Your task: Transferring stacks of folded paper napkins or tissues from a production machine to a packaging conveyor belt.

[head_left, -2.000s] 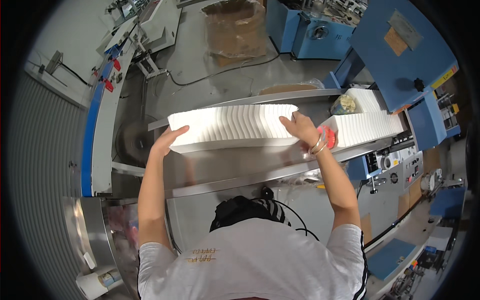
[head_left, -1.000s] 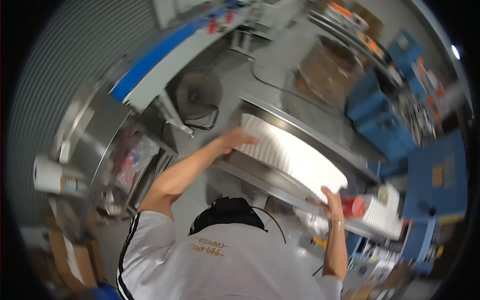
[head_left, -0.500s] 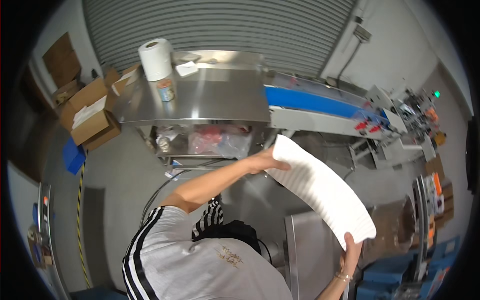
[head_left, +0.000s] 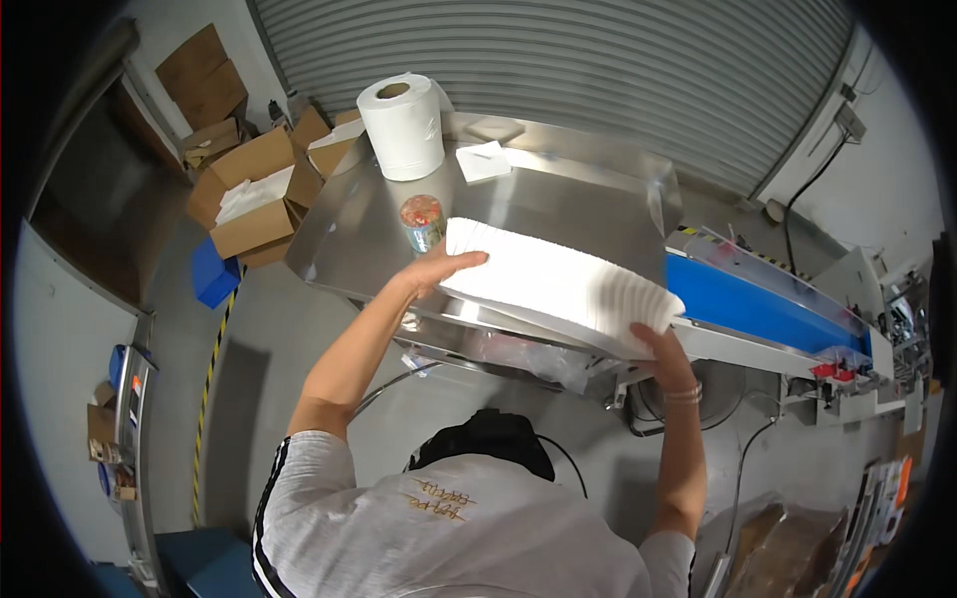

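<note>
Between my two hands I hold a long stack of thin white sheets (head_left: 553, 281), pressed together side by side and slightly curved. My left hand (head_left: 447, 267) is closed on its left end, the thumb lying over the top. At the right end my right hand (head_left: 662, 351) grips the stack, its thumb on the near face. The stack is over the near edge of a stainless steel table (head_left: 588, 189). Just beyond my left hand stands a round clear container (head_left: 422, 221) with reddish contents.
A big white paper roll (head_left: 404, 140) and a small white pad (head_left: 484, 161) occupy the table's back left. On the right a blue conveyor belt (head_left: 753, 299) meets the table. Open cardboard boxes (head_left: 261, 227) and a blue bin (head_left: 213, 271) are at left.
Both hands have carried the white stack from the right, over the lower metal surface, to the steel table. The view has turned left and moved closer to the table.
</note>
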{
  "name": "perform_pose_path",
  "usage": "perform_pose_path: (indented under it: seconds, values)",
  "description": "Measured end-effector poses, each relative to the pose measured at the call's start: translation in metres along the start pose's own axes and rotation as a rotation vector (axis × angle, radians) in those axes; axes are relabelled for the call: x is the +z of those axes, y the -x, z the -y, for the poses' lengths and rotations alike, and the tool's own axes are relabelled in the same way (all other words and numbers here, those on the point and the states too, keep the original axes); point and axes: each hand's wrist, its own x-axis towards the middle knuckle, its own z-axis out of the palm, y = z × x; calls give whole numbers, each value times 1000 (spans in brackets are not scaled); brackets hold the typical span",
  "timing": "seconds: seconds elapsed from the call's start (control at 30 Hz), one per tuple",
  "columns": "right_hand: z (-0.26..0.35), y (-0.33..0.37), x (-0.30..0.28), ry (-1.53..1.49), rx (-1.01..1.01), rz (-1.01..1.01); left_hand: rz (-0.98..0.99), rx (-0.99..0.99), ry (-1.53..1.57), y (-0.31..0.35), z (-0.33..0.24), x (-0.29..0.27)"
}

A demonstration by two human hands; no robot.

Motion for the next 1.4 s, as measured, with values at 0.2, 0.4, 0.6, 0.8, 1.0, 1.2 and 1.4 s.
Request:
perform_pose_path:
  seconds: [0.2,0.4,0.6,0.8,1.0,1.2,1.4]
  values:
    - [-14,-90,-48,772,-546,388,-149,-321,-220,-53,-1,-37]
    - [35,-94,-12,384,384,98,-395,-183,-474,-60,7,-48]
    - [-33,-118,-64,629,197,45,-1045,311,-1390,-47,-22,39]
    - [42,-98,-78,259,376,352,-572,533,-789,-59,-45,274]
    - [-3,-118,-121,122,212,230,-687,324,-1084,-99,-26,344]
    - [-9,-132,-133,437,-291,327,-757,307,-1076,-102,-26,361]
    - [0,-142,-146,379,-308,346,-768,367,-1064,-104,-11,362]
